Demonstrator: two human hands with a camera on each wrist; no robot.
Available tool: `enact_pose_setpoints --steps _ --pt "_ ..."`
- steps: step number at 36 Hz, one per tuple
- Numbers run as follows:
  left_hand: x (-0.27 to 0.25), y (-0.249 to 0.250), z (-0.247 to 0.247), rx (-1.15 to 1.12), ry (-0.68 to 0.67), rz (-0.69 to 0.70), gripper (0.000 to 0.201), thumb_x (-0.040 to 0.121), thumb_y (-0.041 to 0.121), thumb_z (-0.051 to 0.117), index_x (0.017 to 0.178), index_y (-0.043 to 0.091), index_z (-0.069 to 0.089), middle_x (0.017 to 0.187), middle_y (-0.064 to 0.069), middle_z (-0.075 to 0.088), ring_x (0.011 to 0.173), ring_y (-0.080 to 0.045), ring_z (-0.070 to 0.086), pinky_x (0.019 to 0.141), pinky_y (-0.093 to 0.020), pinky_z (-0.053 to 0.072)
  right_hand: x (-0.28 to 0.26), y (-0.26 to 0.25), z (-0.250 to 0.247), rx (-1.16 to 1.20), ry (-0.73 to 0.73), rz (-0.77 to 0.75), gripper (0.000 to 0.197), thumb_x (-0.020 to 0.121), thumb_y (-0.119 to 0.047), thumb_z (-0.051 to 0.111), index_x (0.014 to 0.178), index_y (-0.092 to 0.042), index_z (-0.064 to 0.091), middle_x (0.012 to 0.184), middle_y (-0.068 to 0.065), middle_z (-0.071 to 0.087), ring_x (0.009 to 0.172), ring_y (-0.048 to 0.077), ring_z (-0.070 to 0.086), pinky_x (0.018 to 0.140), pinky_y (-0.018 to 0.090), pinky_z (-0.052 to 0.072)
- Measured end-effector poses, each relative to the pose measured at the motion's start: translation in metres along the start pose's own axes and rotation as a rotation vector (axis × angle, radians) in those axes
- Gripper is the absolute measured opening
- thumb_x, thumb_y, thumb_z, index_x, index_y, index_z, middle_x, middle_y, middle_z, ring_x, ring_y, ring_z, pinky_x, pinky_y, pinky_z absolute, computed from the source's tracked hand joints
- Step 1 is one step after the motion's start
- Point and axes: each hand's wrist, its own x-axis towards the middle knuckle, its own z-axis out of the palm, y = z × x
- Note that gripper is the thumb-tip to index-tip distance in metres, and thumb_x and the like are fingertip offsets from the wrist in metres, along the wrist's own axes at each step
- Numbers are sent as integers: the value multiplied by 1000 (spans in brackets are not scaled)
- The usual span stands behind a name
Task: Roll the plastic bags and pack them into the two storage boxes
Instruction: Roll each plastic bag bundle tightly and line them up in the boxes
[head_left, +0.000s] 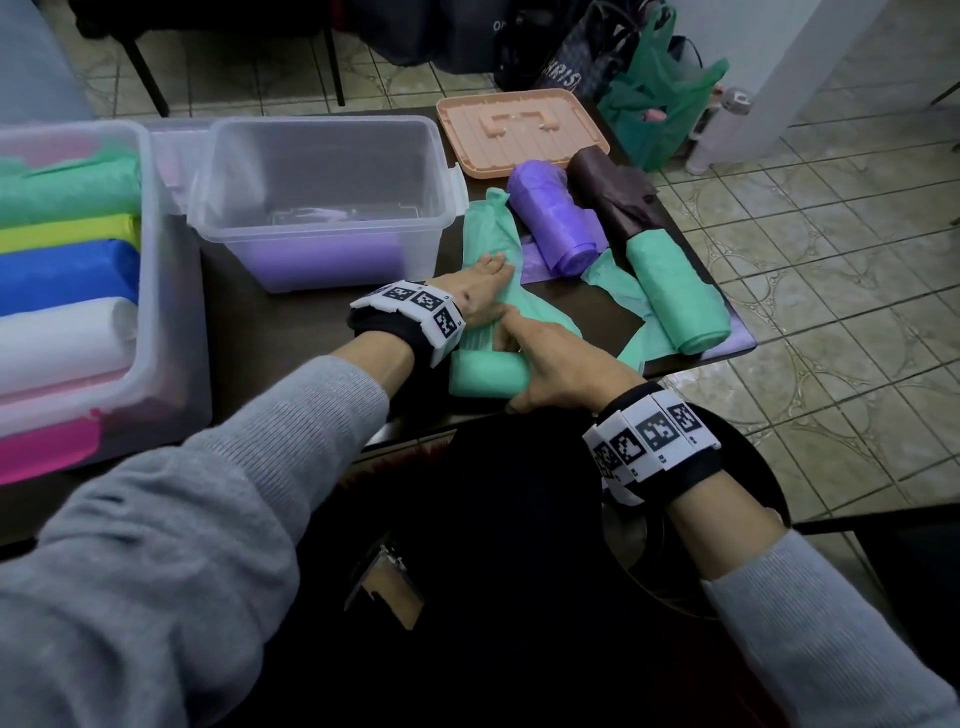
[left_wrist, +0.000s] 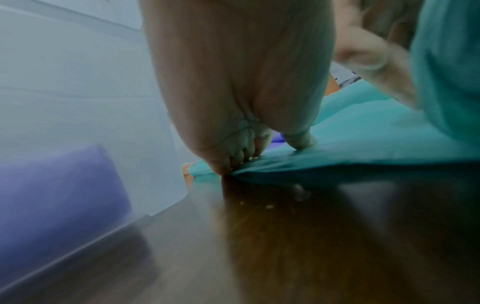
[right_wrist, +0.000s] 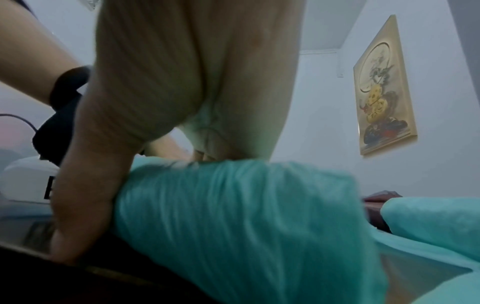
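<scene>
A mint green plastic bag lies on the dark table (head_left: 291, 332), part rolled. Its rolled end (head_left: 483, 375) is nearest me and its flat strip (head_left: 491, 228) runs away toward the clear box (head_left: 322, 208). My left hand (head_left: 491, 280) lies on the strip with straight fingers, and its fingertips (left_wrist: 241, 156) press the green plastic (left_wrist: 363, 144) down. My right hand (head_left: 524, 358) grips the roll (right_wrist: 246, 216), fingers over the top and thumb (right_wrist: 85, 185) on the near side. The clear box holds a purple roll (head_left: 322, 262). The left box (head_left: 150, 260) holds several coloured rolls.
A purple roll (head_left: 556, 218), a brown roll (head_left: 613, 192) and a green roll (head_left: 675, 296) lie on the table's right side, near its edge. A peach lid (head_left: 519, 130) sits at the back. Bags and chair legs stand on the tiled floor beyond.
</scene>
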Motion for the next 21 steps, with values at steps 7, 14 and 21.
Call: enact_pose_setpoints --steps 7,14,21 --pt "1 0 2 -47 54 -4 65 99 35 43 149 6 13 159 -13 0 147 -23 1 119 -36 8 2 3 -4 8 5 49 54 63 -26 85 109 -16 59 109 0 55 105 17 51 89 29 42" --pt "-2 -1 2 -209 144 9 85 92 33 57 151 14 -2 159 -13 0 145 -27 16 118 -36 16 0 6 -13 -29 -53 8 64 73 -35 78 131 -19 55 119 9 49 114 23 47 92 24 32" --pt "-21 16 -19 -207 300 15 40 93 23 57 131 9 52 139 -11 47 129 -25 43 103 -28 32 6 15 -15 132 21 69 47 74 -32 78 113 -12 60 103 -2 61 105 17 57 83 19 39"
